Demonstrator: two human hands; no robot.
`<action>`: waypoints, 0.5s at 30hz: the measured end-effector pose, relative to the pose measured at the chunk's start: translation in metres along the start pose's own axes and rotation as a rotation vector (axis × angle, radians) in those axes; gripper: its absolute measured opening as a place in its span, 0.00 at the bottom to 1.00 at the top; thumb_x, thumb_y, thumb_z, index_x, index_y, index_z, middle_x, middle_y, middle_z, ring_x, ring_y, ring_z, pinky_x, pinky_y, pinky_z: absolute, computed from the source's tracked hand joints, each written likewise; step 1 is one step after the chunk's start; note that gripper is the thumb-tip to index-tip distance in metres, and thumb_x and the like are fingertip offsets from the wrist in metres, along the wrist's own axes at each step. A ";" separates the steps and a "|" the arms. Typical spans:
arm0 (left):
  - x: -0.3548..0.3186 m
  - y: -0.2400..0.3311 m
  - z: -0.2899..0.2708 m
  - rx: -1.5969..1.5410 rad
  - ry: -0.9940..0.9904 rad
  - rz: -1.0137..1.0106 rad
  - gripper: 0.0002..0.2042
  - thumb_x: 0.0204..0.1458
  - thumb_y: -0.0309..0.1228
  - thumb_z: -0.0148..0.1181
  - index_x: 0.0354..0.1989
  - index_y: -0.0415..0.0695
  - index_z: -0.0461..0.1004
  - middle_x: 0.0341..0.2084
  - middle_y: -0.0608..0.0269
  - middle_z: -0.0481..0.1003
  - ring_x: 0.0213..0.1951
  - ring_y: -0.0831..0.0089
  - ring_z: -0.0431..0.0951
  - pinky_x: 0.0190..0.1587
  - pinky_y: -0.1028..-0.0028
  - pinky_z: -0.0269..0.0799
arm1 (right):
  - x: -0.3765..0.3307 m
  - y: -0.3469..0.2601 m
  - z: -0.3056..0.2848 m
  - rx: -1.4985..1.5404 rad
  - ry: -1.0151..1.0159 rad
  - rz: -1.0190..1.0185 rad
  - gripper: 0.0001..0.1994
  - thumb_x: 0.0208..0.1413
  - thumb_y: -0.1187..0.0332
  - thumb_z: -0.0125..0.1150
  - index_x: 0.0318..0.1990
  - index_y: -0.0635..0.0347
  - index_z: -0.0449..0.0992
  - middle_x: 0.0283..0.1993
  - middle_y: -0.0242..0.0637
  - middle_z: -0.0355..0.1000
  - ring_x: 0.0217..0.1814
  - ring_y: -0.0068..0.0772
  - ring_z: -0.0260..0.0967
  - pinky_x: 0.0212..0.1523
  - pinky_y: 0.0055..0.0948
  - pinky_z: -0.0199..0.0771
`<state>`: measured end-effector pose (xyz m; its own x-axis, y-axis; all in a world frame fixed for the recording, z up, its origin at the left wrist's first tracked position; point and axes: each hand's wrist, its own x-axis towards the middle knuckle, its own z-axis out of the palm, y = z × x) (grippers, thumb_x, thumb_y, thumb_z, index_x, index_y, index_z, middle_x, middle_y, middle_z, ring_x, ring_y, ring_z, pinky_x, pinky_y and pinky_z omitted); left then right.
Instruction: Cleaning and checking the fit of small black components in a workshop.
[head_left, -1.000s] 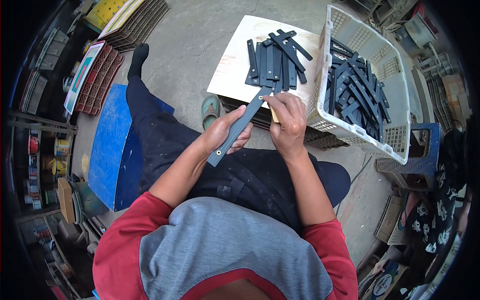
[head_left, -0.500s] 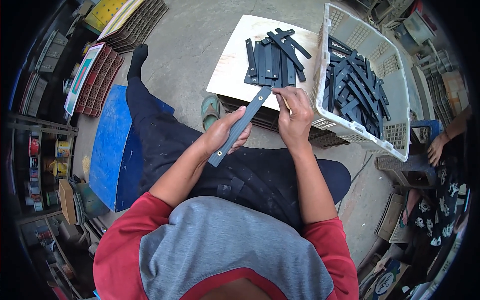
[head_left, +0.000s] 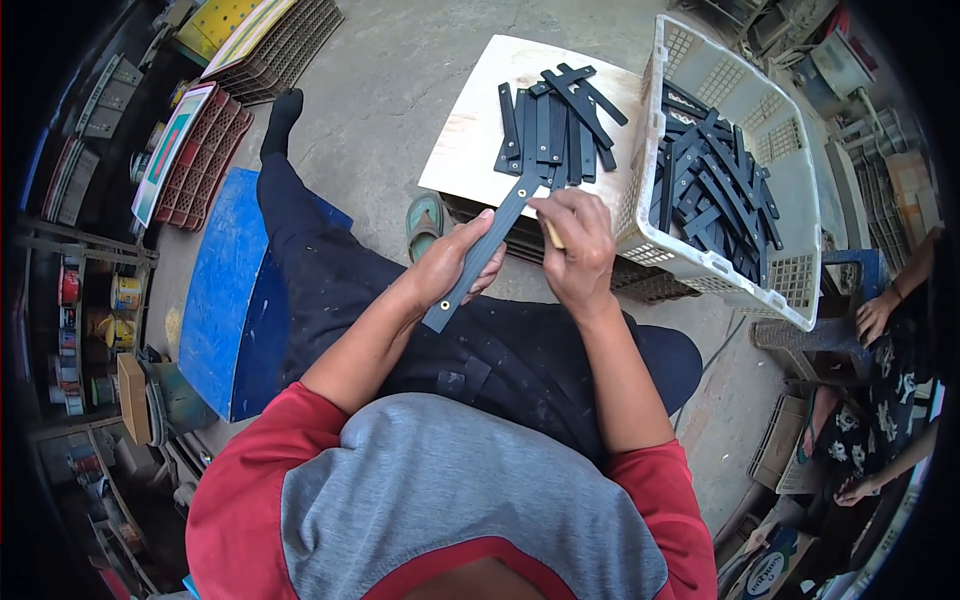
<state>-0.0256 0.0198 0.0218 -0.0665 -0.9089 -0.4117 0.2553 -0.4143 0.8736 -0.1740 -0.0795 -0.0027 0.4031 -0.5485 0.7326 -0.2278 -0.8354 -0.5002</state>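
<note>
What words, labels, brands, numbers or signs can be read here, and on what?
Box, lower right: bears printed lettering, which I won't copy out.
Cans, far left: labels too small to read.
Strip in the left hand: no lettering visible.
Elsewhere: any marks are too small or blurred.

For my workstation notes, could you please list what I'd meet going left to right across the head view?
Shelved cans, blue board, left hand gripping a dark strip, right hand holding a yellowish piece, white crate, another person's hand.
</note>
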 end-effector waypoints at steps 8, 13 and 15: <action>0.005 -0.007 -0.004 0.045 0.044 0.056 0.26 0.61 0.52 0.31 0.19 0.45 0.60 0.10 0.71 0.57 0.11 0.82 0.57 0.11 0.82 0.54 | -0.003 -0.007 0.001 -0.019 -0.038 -0.043 0.14 0.37 0.83 0.57 0.35 0.61 0.77 0.33 0.39 0.69 0.40 0.41 0.67 0.42 0.34 0.66; 0.006 -0.011 -0.012 0.055 0.067 0.056 0.26 0.60 0.53 0.32 0.19 0.46 0.60 0.10 0.72 0.57 0.11 0.82 0.57 0.12 0.82 0.53 | -0.008 -0.014 0.006 0.078 -0.098 -0.098 0.19 0.29 0.84 0.51 0.35 0.62 0.76 0.33 0.40 0.69 0.41 0.41 0.67 0.43 0.35 0.65; 0.006 -0.008 -0.011 0.064 0.071 0.045 0.26 0.60 0.53 0.33 0.19 0.46 0.61 0.10 0.72 0.58 0.11 0.82 0.58 0.12 0.82 0.53 | -0.004 -0.006 0.006 0.026 -0.090 -0.104 0.19 0.29 0.84 0.52 0.36 0.62 0.76 0.33 0.40 0.69 0.41 0.41 0.67 0.43 0.35 0.65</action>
<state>-0.0178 0.0180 0.0093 0.0126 -0.9220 -0.3870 0.1941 -0.3774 0.9055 -0.1685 -0.0724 -0.0054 0.5016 -0.4528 0.7371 -0.1580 -0.8857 -0.4366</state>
